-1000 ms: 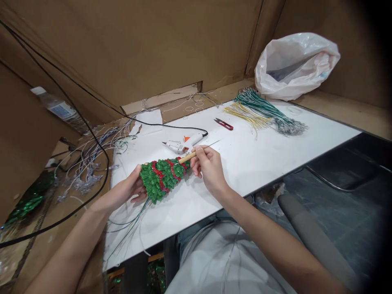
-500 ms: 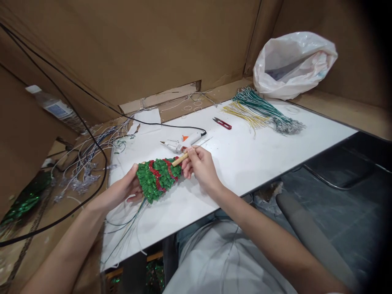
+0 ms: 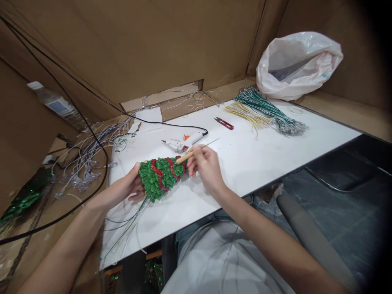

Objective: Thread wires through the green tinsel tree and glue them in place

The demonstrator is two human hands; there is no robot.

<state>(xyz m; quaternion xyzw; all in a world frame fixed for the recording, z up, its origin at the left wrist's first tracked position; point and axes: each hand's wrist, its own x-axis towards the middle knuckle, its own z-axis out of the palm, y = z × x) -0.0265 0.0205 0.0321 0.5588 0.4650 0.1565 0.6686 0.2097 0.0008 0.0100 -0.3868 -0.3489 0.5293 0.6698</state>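
Observation:
My left hand (image 3: 131, 183) is wrapped round the wide base of a small green tinsel Christmas tree (image 3: 151, 183) with red garland bands. The tree lies on its side, its narrow top pointing right. Thin green and pale wires trail from its base onto the table. In my right hand (image 3: 206, 163) is an awl with a wooden handle (image 3: 184, 157). Its handle end reaches over the tree's upper part, and its thin metal shaft points away to the upper right. The fingertips are close to the tree's top; contact there is hard to make out.
A white hot glue gun (image 3: 185, 142) lies behind the tree, its black cord running left. Red thread snips (image 3: 224, 123), yellow wires (image 3: 249, 114) and green wire bundles (image 3: 266, 106) lie farther back. A white plastic bag (image 3: 298, 67) stands back right, a water bottle (image 3: 58, 106) left.
My right hand and the awl have shifted slightly right, and more of the metal shaft shows. The tree remains in my left hand. The whole view has moved a little.

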